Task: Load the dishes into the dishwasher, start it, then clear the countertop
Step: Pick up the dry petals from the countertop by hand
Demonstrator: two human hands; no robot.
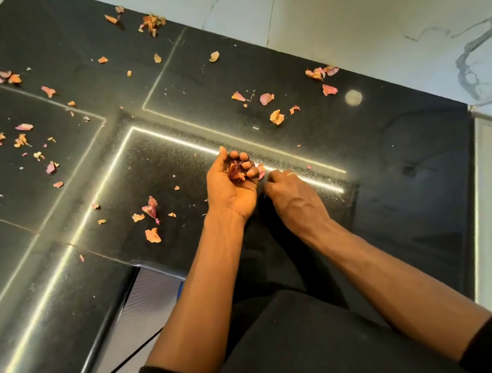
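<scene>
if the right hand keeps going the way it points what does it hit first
The right hand would likely first meet the pink peel scrap by its fingertips, then the left hand.

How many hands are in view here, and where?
2. The left hand is cupped over the black countertop, holding onion skins; the right hand is just beside it, knuckles up.

The one camera sits on the person's head, looking steeply down and forward over the glossy black stone countertop [377, 149], close in. Its wide lens takes in the white grey-veined marble wall [370, 5] along the top and right.
</scene>
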